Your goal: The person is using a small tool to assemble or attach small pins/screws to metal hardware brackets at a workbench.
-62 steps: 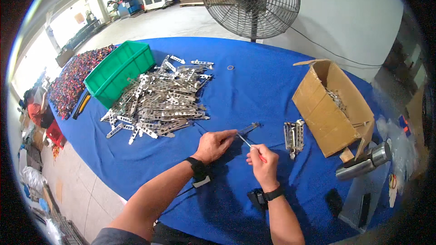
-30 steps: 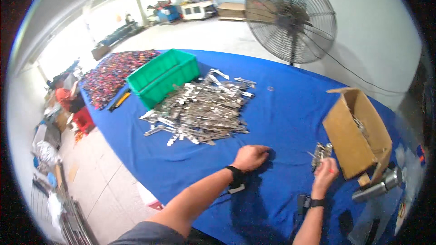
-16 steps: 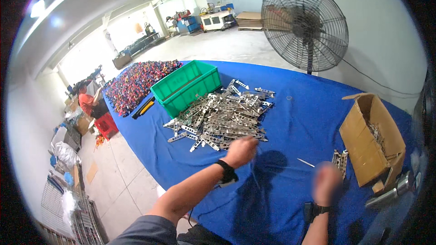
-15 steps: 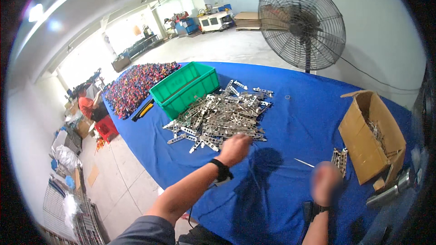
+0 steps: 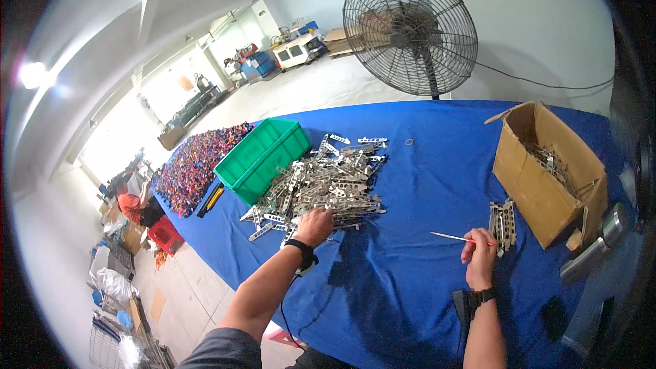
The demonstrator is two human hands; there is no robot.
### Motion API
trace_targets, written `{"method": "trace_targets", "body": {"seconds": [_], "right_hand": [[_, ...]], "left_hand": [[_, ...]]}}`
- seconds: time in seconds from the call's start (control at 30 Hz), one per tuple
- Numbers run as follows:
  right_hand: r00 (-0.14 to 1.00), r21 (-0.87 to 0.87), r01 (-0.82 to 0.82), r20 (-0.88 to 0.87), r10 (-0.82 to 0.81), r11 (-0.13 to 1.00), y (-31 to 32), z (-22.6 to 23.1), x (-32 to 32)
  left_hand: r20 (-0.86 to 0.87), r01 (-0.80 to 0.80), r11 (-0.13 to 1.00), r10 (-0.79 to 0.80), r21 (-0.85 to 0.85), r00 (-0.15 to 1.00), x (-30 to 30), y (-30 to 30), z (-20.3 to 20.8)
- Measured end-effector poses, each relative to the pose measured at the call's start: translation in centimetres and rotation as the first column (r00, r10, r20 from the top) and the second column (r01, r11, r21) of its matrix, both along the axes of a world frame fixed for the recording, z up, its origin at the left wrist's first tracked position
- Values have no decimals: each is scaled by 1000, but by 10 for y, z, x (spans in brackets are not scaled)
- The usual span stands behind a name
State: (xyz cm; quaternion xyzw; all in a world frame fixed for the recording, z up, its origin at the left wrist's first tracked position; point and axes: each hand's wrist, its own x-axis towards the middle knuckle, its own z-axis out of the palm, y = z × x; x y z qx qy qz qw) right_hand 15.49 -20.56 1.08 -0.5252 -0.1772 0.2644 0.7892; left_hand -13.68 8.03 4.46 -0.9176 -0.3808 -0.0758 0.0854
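Observation:
A heap of silver perforated metal strips (image 5: 321, 184) lies on the blue cloth, in front of me and slightly left. My left hand (image 5: 315, 226) is at the heap's near edge, palm down, with its fingers curled together. What those fingers close on is hidden beneath them. Over on the right, my right hand (image 5: 480, 257) grips a slim pointed tool (image 5: 449, 236) by its red handle; the thin metal shaft points left. Just beyond that hand, a small row of similar strips (image 5: 503, 227) lies side by side on the cloth.
Behind the heap stands a green plastic crate (image 5: 263, 157), with black-and-yellow tools (image 5: 210, 199) and a mound of multicoloured small parts (image 5: 198, 171) to its left. An open cardboard box (image 5: 540, 184) holding metal pieces is at right. A large fan (image 5: 410, 34) stands beyond the table.
My view has shifted, so the table contents sit differently in the picture. My left hand has moved left along the heap's near edge. My right hand still holds the pointed tool.

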Motion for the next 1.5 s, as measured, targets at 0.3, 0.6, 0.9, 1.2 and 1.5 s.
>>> {"method": "trace_targets", "body": {"seconds": [0.3,0.6,0.9,1.2,1.5], "right_hand": [[1000,-7,-25,-12,25,1000,3,-3,0],[997,5,-52,-59,52,999,2,-3,1],[997,1,-67,-44,67,998,1,-4,0],[998,-63,-54,-28,53,997,5,0,-5],[996,-52,-83,13,84,995,7,-1,-9]], "left_hand": [[307,86,949,12,-303,952,28,-13,41],[622,415,503,370,-759,690,111,-64,21],[701,617,353,488,-703,520,124,-67,-36],[736,519,544,328,-659,592,107,-73,-60],[665,450,665,95,-596,741,108,-75,-59]]}}
